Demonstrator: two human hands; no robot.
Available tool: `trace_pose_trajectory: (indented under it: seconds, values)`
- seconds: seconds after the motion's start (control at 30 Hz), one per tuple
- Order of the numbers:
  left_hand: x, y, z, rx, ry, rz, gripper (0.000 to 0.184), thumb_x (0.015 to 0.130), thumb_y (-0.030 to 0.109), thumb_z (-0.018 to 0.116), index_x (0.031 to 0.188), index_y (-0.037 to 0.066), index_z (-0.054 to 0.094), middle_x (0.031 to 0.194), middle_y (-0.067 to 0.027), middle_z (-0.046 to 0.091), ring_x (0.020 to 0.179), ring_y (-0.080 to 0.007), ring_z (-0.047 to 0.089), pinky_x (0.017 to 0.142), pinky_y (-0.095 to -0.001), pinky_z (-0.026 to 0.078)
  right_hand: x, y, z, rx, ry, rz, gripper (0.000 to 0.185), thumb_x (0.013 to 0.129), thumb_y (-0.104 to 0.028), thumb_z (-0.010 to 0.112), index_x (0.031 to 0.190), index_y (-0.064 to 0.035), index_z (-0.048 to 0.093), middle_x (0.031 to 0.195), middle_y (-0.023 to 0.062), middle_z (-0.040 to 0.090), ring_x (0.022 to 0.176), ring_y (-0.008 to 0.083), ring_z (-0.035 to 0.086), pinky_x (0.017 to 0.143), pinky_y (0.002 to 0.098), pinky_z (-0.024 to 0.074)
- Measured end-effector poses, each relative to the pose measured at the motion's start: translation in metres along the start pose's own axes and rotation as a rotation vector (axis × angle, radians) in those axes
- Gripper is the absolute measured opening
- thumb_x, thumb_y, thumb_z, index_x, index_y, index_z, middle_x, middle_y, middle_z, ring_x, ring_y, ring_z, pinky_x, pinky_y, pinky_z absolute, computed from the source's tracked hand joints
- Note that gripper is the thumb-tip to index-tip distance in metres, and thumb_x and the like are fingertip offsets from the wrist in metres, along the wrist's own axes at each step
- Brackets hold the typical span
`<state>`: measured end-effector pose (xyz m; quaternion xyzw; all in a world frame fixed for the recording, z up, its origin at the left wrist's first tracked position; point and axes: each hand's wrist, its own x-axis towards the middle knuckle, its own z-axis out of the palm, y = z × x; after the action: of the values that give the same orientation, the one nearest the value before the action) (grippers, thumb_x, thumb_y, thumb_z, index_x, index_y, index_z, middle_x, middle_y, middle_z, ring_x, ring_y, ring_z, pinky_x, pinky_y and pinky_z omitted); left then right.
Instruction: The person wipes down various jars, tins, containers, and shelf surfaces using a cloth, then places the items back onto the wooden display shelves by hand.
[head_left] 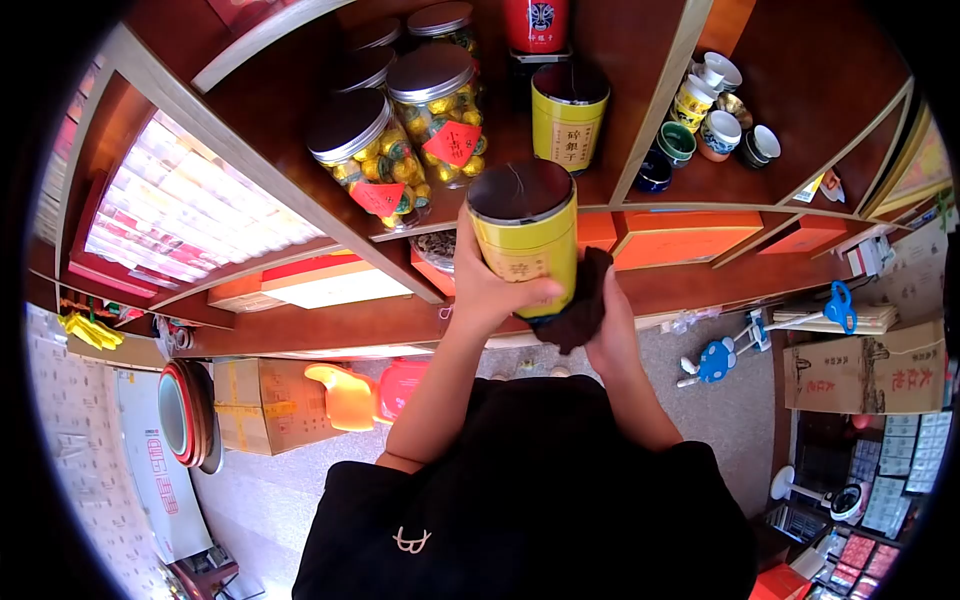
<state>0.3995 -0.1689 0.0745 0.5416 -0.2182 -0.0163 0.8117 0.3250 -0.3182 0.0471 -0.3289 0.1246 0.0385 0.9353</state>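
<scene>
A yellow canister (525, 235) with a dark lid is held up in front of the shelf, slightly tilted. My left hand (490, 280) is wrapped round its left side, the thumb across the front. In my right hand (610, 335) is a dark cloth (580, 305), bunched against the canister's lower right side; the cloth hides part of the fingers. Behind, on the shelf, stands a second yellow canister (568, 120). To its left are several glass jars (375, 165) of yellow-wrapped pieces with silver lids and red labels.
Stacked cups and bowls (715, 120) occupy the right compartment. Orange boxes (685, 238) lie on the lower shelf. Below left are a cardboard box (265, 405) and an orange chair (345, 395). A blue and white scooter (715, 360) and a large carton (865, 370) are at right.
</scene>
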Motion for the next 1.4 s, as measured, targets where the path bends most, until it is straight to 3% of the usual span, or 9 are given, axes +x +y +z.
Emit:
trace_pose_trajectory:
  seconds: [0.07,0.17,0.37,0.43,0.57,0.7,0.9,1.3,1.4]
  values:
    - [0.002,0.0,0.009,0.171,0.08,0.093,0.115,0.057,0.024,0.094,0.145,0.001,0.024,0.137,-0.0129,0.045,0.126,-0.0234,0.048,0.106,-0.0371,0.039,-0.003,0.01,0.005,-0.171,0.039,-0.21,0.046,0.104,-0.037,0.042,0.133,-0.001,0.047,0.125,0.0088,0.059,0.115,0.0198,0.057,0.098,0.0371,0.0461]
    - [0.001,0.018,0.02,-0.089,0.029,-0.056,0.117,0.061,0.022,0.092,0.148,0.002,0.016,0.142,-0.0142,0.039,0.131,-0.0241,0.043,0.108,-0.0378,0.037,0.003,0.013,-0.004,-0.187,0.054,-0.24,0.043,0.1,-0.031,0.054,0.129,0.0,0.048,0.117,0.0083,0.061,0.108,0.0178,0.06,0.092,0.0337,0.0504]
    - [-0.006,0.002,0.012,0.257,0.012,0.174,0.123,0.06,0.018,0.09,0.15,0.003,0.008,0.143,-0.0159,0.034,0.132,-0.0271,0.04,0.109,-0.04,0.035,-0.003,0.005,-0.005,-0.239,0.051,-0.15,0.043,0.098,-0.031,0.058,0.127,0.0003,0.051,0.115,0.0082,0.062,0.102,0.0143,0.061,0.089,0.0302,0.0499]
    - [0.003,0.006,0.015,0.199,0.056,0.282,0.119,0.058,0.019,0.091,0.147,0.003,0.013,0.14,-0.016,0.037,0.13,-0.0258,0.042,0.107,-0.0391,0.037,-0.003,-0.001,-0.001,-0.231,0.02,-0.112,0.043,0.097,-0.029,0.06,0.128,0.0004,0.051,0.114,0.0076,0.062,0.101,0.0135,0.06,0.09,0.0298,0.0495]
    - [0.048,0.029,0.012,0.148,0.131,0.145,0.101,0.056,0.015,0.093,0.132,0.004,0.028,0.126,-0.0123,0.048,0.117,-0.0222,0.051,0.098,-0.0364,0.046,-0.004,-0.004,0.002,-0.25,0.027,-0.338,0.041,0.094,-0.018,0.063,0.129,0.001,0.051,0.109,0.005,0.061,0.097,0.0123,0.058,0.088,0.0288,0.0479]
    - [0.109,0.028,0.004,0.196,0.039,0.418,0.095,0.054,0.012,0.094,0.127,0.005,0.033,0.122,-0.0104,0.048,0.116,-0.0216,0.051,0.1,-0.0364,0.044,-0.003,-0.002,-0.014,-0.323,0.058,-0.381,0.04,0.093,-0.015,0.065,0.127,0.0012,0.053,0.107,0.0039,0.059,0.097,0.0117,0.057,0.087,0.0278,0.0468]
    - [0.15,0.034,0.013,0.214,-0.037,0.553,0.093,0.055,0.015,0.095,0.124,0.005,0.034,0.121,-0.0116,0.05,0.114,-0.021,0.052,0.099,-0.0362,0.046,-0.007,-0.002,-0.038,-0.409,0.105,-0.422,0.036,0.093,-0.016,0.065,0.123,0.0011,0.054,0.103,0.0044,0.06,0.094,0.0114,0.058,0.085,0.0281,0.0476]
    - [0.225,0.013,0.027,0.081,-0.171,0.368,0.077,0.067,0.007,0.087,0.126,0.004,0.037,0.117,-0.0124,0.058,0.11,-0.0202,0.059,0.092,-0.0365,0.051,-0.002,0.002,-0.045,-0.458,0.1,-0.391,0.035,0.094,-0.018,0.065,0.121,0.0004,0.055,0.1,0.006,0.062,0.086,0.0119,0.06,0.075,0.028,0.0514]
    - [0.223,0.014,0.02,0.137,-0.22,0.284,0.094,0.066,0.01,0.088,0.139,0.003,0.029,0.124,-0.014,0.055,0.117,-0.0225,0.055,0.099,-0.0372,0.046,0.0,0.007,-0.045,-0.478,0.116,-0.398,0.035,0.093,-0.018,0.065,0.122,0.0004,0.055,0.1,0.0061,0.062,0.087,0.012,0.06,0.076,0.0284,0.0513]
